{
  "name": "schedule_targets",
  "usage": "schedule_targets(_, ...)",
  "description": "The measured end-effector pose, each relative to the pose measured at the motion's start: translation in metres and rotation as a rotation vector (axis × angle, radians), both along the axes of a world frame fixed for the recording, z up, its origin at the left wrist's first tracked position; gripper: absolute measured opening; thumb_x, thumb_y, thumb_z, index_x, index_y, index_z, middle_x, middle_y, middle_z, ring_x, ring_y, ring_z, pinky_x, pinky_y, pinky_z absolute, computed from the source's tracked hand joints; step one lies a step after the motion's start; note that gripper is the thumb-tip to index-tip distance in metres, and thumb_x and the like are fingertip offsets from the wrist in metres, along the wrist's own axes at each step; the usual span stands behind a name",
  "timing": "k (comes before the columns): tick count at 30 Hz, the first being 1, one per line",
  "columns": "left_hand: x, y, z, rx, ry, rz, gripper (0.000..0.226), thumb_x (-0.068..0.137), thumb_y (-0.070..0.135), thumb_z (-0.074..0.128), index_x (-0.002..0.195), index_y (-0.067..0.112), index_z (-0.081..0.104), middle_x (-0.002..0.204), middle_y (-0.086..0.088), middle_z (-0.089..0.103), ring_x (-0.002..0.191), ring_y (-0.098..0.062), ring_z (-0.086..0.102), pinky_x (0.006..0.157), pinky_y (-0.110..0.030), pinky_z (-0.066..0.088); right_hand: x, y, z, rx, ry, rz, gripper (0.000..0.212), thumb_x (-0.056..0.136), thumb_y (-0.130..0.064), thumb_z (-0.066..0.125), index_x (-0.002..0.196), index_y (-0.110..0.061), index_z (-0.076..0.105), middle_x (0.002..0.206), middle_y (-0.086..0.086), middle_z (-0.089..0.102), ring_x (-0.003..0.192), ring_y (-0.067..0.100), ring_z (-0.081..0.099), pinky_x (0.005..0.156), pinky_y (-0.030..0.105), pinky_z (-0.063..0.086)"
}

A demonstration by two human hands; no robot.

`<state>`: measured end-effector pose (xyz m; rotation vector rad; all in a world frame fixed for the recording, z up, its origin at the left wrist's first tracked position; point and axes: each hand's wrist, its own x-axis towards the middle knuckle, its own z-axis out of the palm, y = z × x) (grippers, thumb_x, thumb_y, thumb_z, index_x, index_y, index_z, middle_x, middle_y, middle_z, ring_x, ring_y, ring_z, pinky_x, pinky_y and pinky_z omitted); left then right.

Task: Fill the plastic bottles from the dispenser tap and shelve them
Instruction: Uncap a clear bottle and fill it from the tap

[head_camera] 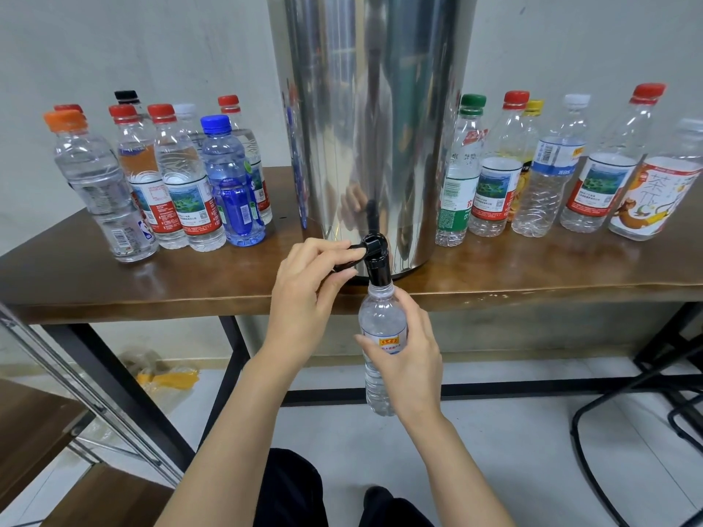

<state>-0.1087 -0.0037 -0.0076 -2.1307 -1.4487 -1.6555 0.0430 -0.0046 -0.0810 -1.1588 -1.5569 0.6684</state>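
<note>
Right hand (409, 359), nearest the camera, wraps around the middle of a clear plastic bottle (380, 378) with no cap on it, fingers closed over its yellow-and-red label, holding it upright below the table edge with its open neck right under the black tap (376, 260). Left hand (308, 294) reaches up beside it and pinches the tap's black lever (352, 254) between thumb and fingers. The tap sticks out from the foot of a tall stainless steel dispenser (371, 119) that stands near the front edge of a brown wooden table (152, 290) on black legs. Left of the dispenser stands a cluster of capped bottles (171, 176), with red, orange, blue, white and black caps, holding clear liquid. Right of the dispenser a row of capped bottles (547, 169) runs toward the table's far end; these look empty, and the outermost has a white and orange label. Behind everything is a pale wall (133, 43).
</note>
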Motion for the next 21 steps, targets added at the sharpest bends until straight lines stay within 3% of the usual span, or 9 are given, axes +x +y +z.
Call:
schedule_targets(7,-0.006,0.003,0.004,0.054,0.087,0.007,0.023,0.095,0.025,0.057,0.116,0.029,0.065,0.110,0.004,0.064,0.104,-0.015,0.056,0.094,-0.045,0.043,0.000,0.000,0.001,-0.004,0.010,0.018,0.078,0.074,-0.032,0.084,0.124,-0.064,0.034,0.126,-0.030,0.047,0.106,-0.018,0.048,0.084,0.027,0.051)
schedule_targets(13,-0.011,0.004,0.013,0.061,0.204,0.021,0.025,0.095,0.024,0.055,0.118,0.031,0.062,0.107,0.004,0.064,0.101,-0.016,0.056,0.096,-0.038,0.037,0.001,0.001,0.000,0.004,0.007,0.020,0.078,0.074,-0.032,0.085,0.122,-0.067,0.035,0.126,-0.031,0.046,0.109,-0.011,0.049,0.085,0.028,0.053)
schedule_targets(17,-0.015,0.005,0.020,0.058,0.264,0.020,0.023,0.095,0.025,0.053,0.115,0.031,0.063,0.105,0.004,0.064,0.100,-0.014,0.055,0.098,-0.034,0.031,0.001,0.001,0.000,0.003,0.006,0.020,0.077,0.074,-0.033,0.085,0.126,-0.060,0.036,0.127,-0.030,0.047,0.111,-0.007,0.050,0.084,0.028,0.052)
schedule_targets(21,-0.015,0.005,0.029,0.045,0.288,0.014,0.020,0.097,0.031,0.052,0.111,0.029,0.066,0.100,0.002,0.064,0.098,-0.015,0.054,0.098,-0.035,0.031,0.001,0.002,0.001,0.002,-0.003,0.027,0.079,0.074,-0.032,0.084,0.126,-0.061,0.032,0.125,-0.031,0.046,0.106,-0.016,0.047,0.083,0.025,0.050)
